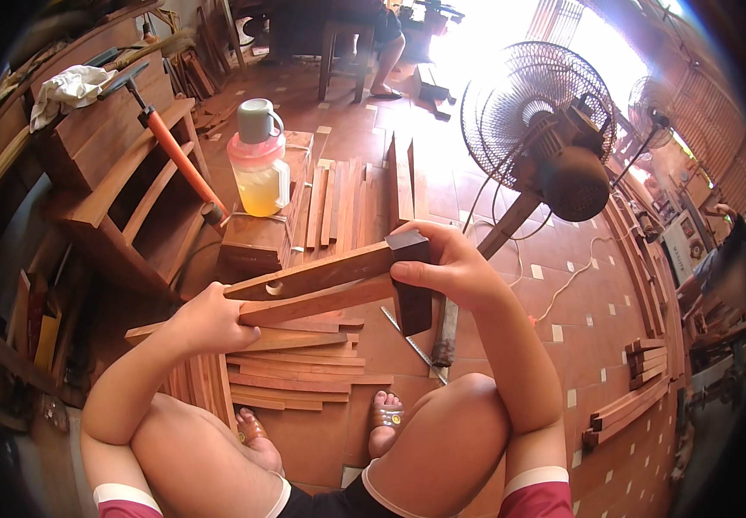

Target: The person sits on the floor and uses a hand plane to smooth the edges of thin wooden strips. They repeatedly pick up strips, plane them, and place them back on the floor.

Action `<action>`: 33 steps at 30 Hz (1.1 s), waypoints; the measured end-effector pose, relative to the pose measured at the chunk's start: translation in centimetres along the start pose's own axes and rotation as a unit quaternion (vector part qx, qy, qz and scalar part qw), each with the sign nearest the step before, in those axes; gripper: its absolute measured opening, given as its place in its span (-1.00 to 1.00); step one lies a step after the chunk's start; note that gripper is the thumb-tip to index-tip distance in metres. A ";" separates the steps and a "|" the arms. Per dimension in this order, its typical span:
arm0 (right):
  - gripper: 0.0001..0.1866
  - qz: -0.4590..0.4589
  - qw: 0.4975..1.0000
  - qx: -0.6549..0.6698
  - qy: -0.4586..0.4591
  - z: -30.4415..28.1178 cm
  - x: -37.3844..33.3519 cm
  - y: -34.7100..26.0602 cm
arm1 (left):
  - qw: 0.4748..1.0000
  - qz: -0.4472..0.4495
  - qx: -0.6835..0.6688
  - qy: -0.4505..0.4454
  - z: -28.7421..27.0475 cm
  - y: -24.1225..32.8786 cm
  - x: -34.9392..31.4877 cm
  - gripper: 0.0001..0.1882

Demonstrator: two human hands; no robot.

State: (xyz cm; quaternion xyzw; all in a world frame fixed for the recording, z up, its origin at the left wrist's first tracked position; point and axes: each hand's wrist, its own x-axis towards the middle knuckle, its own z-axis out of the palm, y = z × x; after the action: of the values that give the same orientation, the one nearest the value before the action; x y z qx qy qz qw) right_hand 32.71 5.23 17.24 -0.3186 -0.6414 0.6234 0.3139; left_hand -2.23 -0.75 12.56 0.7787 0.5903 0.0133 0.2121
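In front of my knees I hold a long wooden bar [321, 269] with a round hole, joined at its right end to a thick dark crosspiece [412, 311]; together they look like a wooden try square. A reddish wooden strip [325, 299] runs along its near side. My left hand [217, 319] is closed round the left ends of the bar and the strip. At the other end my right hand [442, 263] grips the dark crosspiece, thumb on the near face, fingers partly hidden behind. Below lie several stacked wooden strips [295, 373] on the floor.
A jug of yellow drink [258, 177] with a cup on top stands on a wooden board [252, 231]. To the right are a standing fan [545, 129] and a metal ruler [403, 332]. Wooden shelving [122, 203] and an orange hand pump [179, 155] stand left. Another person's leg [387, 65] shows far off.
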 end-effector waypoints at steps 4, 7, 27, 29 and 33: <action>-0.64 -0.006 0.998 -0.055 0.000 -0.4 0.2 0.3 | 1.000 0.007 0.002 -0.030 0.3 -0.6 0.5 -0.59; -0.61 0.000 0.996 -0.093 0.003 -1.0 0.5 1.2 | 0.998 0.034 -0.053 -0.004 0.2 0.0 0.5 -0.53; -0.49 0.054 0.993 -0.109 -0.006 0.0 4.1 6.3 | 0.999 -0.030 -0.008 0.027 4.8 -3.8 2.3 -0.58; -0.47 0.066 0.991 -0.119 -0.007 0.0 4.5 6.5 | 0.999 -0.040 -0.020 0.024 5.0 -3.3 2.3 -0.62; -0.45 0.102 0.984 -0.147 0.005 0.0 5.4 7.8 | 0.997 0.002 -0.027 0.068 8.0 -5.9 2.5 -0.72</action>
State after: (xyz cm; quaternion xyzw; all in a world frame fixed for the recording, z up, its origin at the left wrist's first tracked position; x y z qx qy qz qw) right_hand 29.59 9.64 9.42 -0.4282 -0.6885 0.5496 0.2013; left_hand -4.73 0.32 2.70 0.7709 0.6015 0.0824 0.1928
